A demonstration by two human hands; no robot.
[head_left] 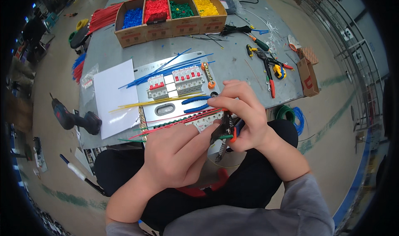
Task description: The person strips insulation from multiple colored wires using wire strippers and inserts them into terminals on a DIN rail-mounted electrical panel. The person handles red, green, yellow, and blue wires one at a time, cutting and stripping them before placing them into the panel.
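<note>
Grey workbench [232, 61] in a workshop with a concrete floor; seated person, dark trousers, grey sleeves.

Landmark: metal mounting panel [174, 109] at the bench's near edge.
- On the panel: two groups of white circuit breakers with red levers [178, 80]; loose blue wires [166, 69] across its far part, yellow wires [153, 101] across its middle, red wires [183, 120] along its near part.
- Left of the panel: white sheet [114, 96]; beyond that, over the bench edge, a black power drill [75, 119].
- Behind the panel: four cardboard boxes [170, 26] holding blue, red, green and yellow pieces.
- Right of the panel: screwdriver and red-handled pliers [270, 80].

Hands, just in front of the panel's near right corner:
- Right hand [245, 119]: closed around a wire stripper [226, 132] with orange and blue grips, its nose pointing down.
- Left hand [176, 155]: fingers curled, fingertips pinching a short green wire [226, 136] at the stripper's jaws.
</note>
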